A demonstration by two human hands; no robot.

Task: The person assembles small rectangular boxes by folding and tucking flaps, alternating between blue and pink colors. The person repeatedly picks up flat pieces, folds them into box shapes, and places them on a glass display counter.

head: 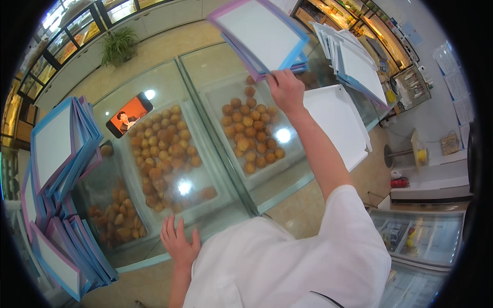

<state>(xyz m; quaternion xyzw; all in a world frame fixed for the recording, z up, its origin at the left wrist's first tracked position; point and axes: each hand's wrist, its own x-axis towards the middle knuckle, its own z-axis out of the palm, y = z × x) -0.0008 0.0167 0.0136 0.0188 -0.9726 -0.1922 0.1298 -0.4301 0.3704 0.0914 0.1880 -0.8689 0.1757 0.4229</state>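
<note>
My right hand [288, 89] grips the near corner of a white panel with a pink and blue rim [262, 32], which lies over similar rimmed pieces at the top of the view. Beside that hand, a flat white cardboard piece [335, 119] rests on the glass. Down at the near edge of the glass-topped case [215, 154], my left hand [180, 238] lies with its fingers apart and nothing in it. Under the glass are trays of round brown baked goods [250, 133], [165, 142].
Stacked blue and pink folded boxes [65, 150] stand on the left. A smartphone [129, 114] lies on the glass at the far side. More white and blue box pieces [360, 65] lean at the right. A potted plant [119, 44] stands on the floor beyond.
</note>
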